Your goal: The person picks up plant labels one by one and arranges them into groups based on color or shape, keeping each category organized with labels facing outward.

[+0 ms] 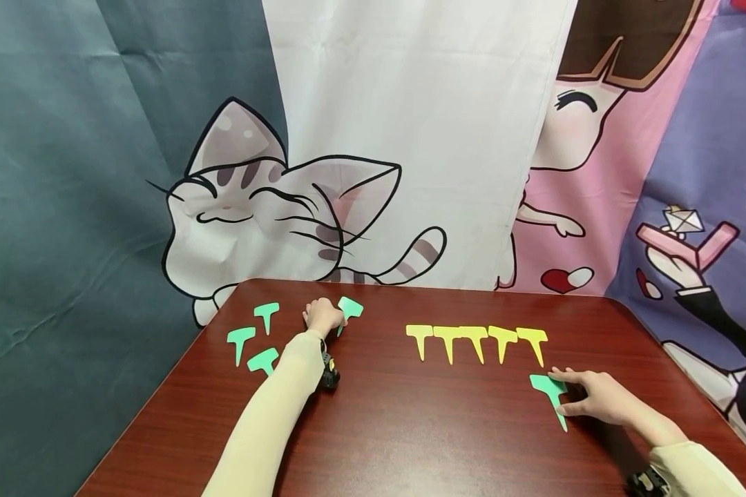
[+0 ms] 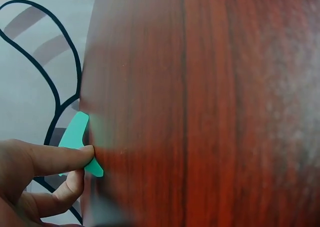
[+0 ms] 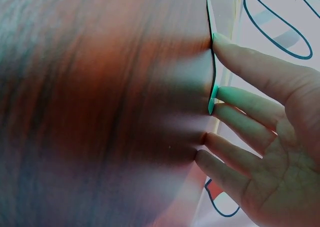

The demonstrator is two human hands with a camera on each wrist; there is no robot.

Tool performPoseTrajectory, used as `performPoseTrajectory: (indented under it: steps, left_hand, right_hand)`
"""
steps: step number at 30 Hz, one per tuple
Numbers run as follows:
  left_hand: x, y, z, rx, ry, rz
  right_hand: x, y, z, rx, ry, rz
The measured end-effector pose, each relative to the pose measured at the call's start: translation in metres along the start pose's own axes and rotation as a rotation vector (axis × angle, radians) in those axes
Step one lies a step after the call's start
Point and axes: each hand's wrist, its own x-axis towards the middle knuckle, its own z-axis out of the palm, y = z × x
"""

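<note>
The left hand (image 1: 323, 316) pinches a green tag (image 1: 351, 306) at the far left of the worktop (image 1: 410, 435); the right hand (image 1: 599, 397) grips another green tag (image 1: 550, 386) at the near right between thumb and fingertips. Such thin tags probably handle best with a light pinch, the narrow stem kept from bending and the right hand clear of the yellow tags (image 1: 474, 334) beyond it. Count: five green, three of them loose tags (image 1: 241, 337) at left; five yellow, in a row.

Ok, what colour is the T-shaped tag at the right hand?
The tag is plain mint green; the head view shows it best.
</note>
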Motion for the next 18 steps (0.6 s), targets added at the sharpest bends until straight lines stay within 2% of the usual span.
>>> performPoseTrajectory:
  steps: [8, 18]
  left_hand:
    - [-0.0028, -0.0012, 0.0005, 0.02, 0.02, 0.007]
    - [-0.0042, 0.0019, -0.0015, 0.044, 0.085, 0.049]
  right_hand:
    - [0.0006, 0.0009, 0.0012, 0.023, -0.013, 0.014]
    - [0.0002, 0.0014, -0.0006, 0.018, -0.015, 0.011]
